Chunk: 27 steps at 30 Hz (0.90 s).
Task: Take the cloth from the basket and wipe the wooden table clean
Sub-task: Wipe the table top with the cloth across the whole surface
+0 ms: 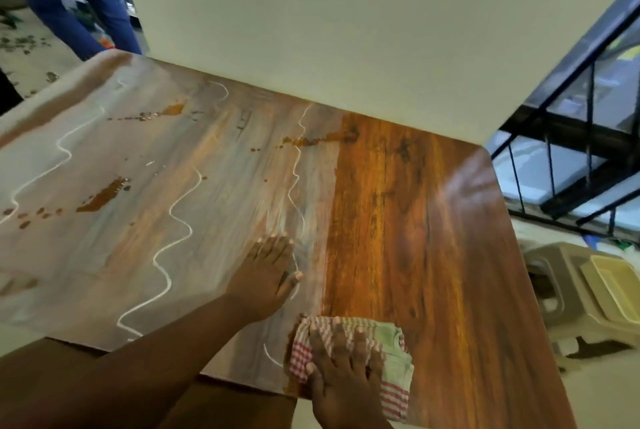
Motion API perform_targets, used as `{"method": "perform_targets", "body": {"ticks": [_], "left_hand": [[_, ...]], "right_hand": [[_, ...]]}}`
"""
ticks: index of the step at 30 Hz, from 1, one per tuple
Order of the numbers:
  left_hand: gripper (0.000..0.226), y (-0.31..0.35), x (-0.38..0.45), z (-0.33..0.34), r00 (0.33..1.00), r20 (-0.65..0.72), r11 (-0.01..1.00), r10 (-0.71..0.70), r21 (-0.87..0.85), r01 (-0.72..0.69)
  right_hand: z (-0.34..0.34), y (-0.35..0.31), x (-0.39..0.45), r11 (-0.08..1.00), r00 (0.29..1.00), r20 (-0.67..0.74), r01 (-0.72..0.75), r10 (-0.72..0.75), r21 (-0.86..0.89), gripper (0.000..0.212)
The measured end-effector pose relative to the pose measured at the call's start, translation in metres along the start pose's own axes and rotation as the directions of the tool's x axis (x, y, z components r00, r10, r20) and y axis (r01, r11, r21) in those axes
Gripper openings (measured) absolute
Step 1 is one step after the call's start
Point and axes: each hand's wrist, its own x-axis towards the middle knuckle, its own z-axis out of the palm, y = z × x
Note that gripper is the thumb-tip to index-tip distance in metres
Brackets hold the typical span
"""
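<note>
Head view: no labels or writing readable anywhere. The right hand (341, 364) lies flat on the cloth (391, 356), fingers straight and spread, pressing it onto the table (415, 220) at the near edge. The cloth is folded, red-and-white checked with a pale green patch. The left hand (266, 272) rests palm down on the table just beyond, fingers straight and close together, holding nothing. Left of the cloth the wood is dull, with white wavy lines (173, 220) and brown spills (104, 194); right of it the wood is glossy. A stool (568, 293) stands at right, a tray (613, 286) on it.
</note>
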Motion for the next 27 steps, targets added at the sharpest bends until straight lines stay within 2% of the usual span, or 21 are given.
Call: {"method": "perform_targets", "body": {"ticks": [3,5,9,18,27], "left_hand": [[0.073,-0.019,0.014,-0.006,1.0,0.006,1.0,-0.013,0.012,0.013],[0.075,-0.034,0.025,-0.008,0.999,0.004,0.999,-0.041,0.029,0.041],[0.067,-0.063,0.044,-0.009,0.994,0.023,0.993,-0.103,0.063,0.102],[0.07,-0.09,0.091,-0.017,0.986,0.021,0.98,-0.168,0.113,0.164],[0.069,-0.093,0.102,-0.006,0.969,-0.046,0.968,-0.241,0.066,0.244]], "right_hand": [[-0.013,-0.01,0.023,1.0,0.999,0.046,-0.02,0.02,-0.007,0.049],[-0.023,-0.008,0.044,1.0,0.993,0.111,-0.027,0.025,0.016,0.055],[-0.023,-0.002,0.086,0.998,0.99,0.141,-0.004,-0.004,0.055,0.057],[-0.066,0.002,0.181,0.988,0.986,0.083,0.136,-0.142,0.067,0.056],[-0.117,0.002,0.304,0.989,0.992,0.018,0.126,-0.127,0.081,0.056]]}}
